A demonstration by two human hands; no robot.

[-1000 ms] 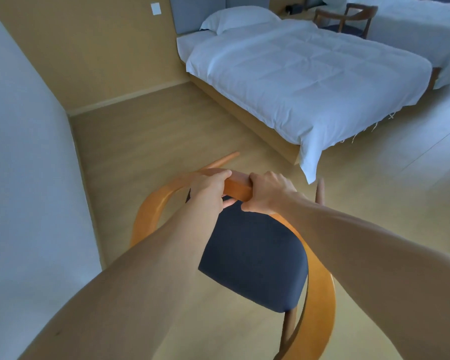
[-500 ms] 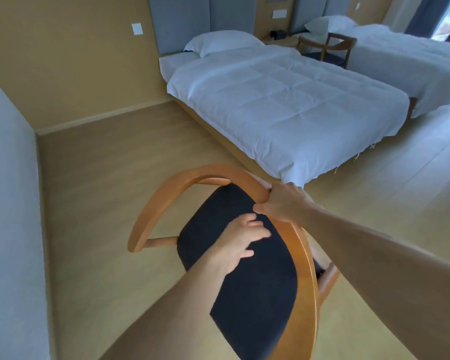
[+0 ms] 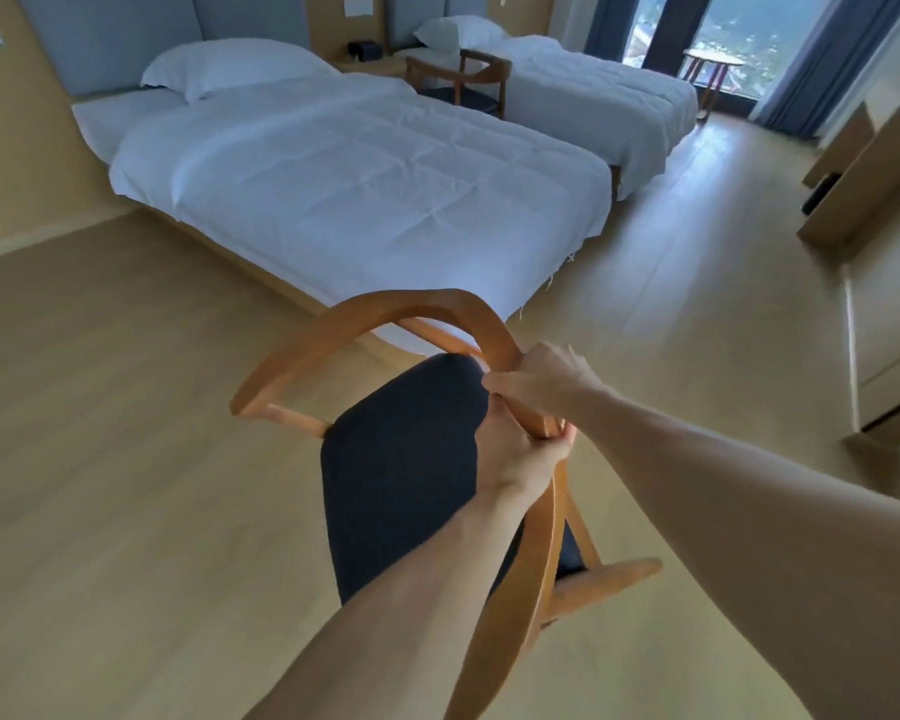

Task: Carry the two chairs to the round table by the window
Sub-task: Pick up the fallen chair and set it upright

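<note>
A: Where is the chair (image 3: 401,459) at this moment?

B: Near, in the middle of the view, tilted, its dark seat facing up toward the camera and the curved wooden back rail arching over it. One leg sticks out to the right, low down.

A: And the hands?

B: Both are clamped on that rail on its right side, close together. The right hand (image 3: 541,379) wraps it from above; the left hand (image 3: 515,452) grips it just below, and the two touch or nearly touch.

A: The second chair (image 3: 463,83)?

B: Far off, standing between the near bed (image 3: 344,174) and the far bed (image 3: 593,90).

A: And the round worktop (image 3: 713,62)?

B: At the far right, by the window (image 3: 749,28), beyond the far bed, well apart from the held chair. Wooden floor (image 3: 126,459) lies in between.
</note>
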